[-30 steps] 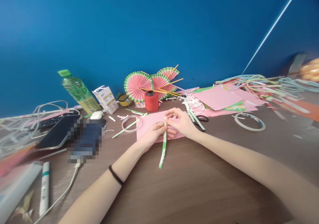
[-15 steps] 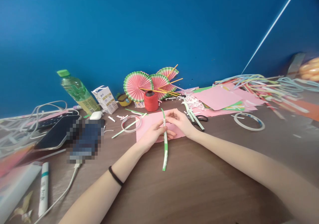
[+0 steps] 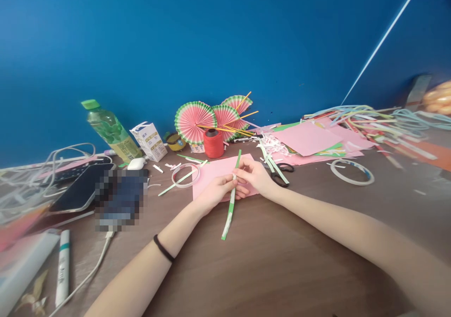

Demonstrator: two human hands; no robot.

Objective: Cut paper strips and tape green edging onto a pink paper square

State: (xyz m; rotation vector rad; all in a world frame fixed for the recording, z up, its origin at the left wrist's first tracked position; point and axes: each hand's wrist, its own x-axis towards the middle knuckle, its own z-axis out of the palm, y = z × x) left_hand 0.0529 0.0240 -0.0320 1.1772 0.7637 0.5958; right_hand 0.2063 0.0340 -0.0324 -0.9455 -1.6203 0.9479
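A narrow green paper strip point(image 3: 231, 208) with white patches, seemingly tape backing, is held up between my hands at a slant. My left hand point(image 3: 215, 191) pinches it near the middle between thumb and fingers. My right hand point(image 3: 256, 178) is closed on the strip just above, fingertips pressed together at its edge. Below both hands lies a pink paper sheet point(image 3: 207, 170), partly hidden by them. A roll of double-sided tape point(image 3: 174, 180) rests over the sheet's left edge, across another green strip point(image 3: 167, 191). Black scissors point(image 3: 283, 167) lie right of my right hand.
Pink-and-green pleated paper fans point(image 3: 193, 119) stand at the wall behind a red thread spool point(image 3: 213, 146). A green-capped bottle point(image 3: 112, 131), a carton point(image 3: 149, 141) and phones point(image 3: 82, 188) are on the left. Stacked pink paper point(image 3: 310, 137) and a second tape roll point(image 3: 369, 178) lie right.
The green strip has tilted: its top end swung right and its lower end left. My right fingertips have closed in on it, while my left hand stays almost in place.
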